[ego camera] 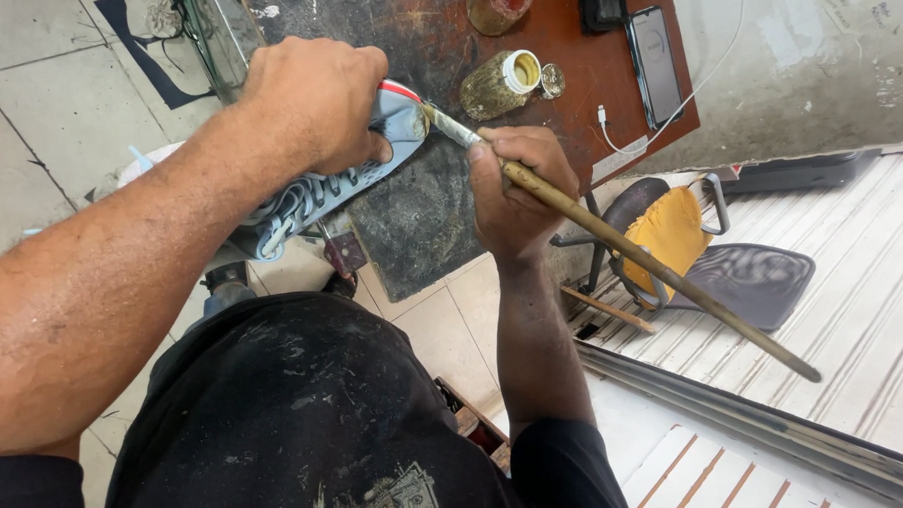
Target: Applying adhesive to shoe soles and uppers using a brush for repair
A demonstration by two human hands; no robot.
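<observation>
The left hand (316,103) is clamped over a grey-and-white laced sneaker (339,183) lying on the dark, stained worktop (420,215). The right hand (514,187) is closed around a long wooden-handled brush (621,243), its tip at the toe (short, light strokes seem best, with the shoe pinned flat).

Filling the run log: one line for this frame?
left hand: holds shoe | right hand: holds brush at toe | surface: worktable

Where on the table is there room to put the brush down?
The dark slab is bare below the shoe, left of the right hand with the brush. The red table is crowded: jar, two phones, cable. The left hand covers the shoe.
</observation>
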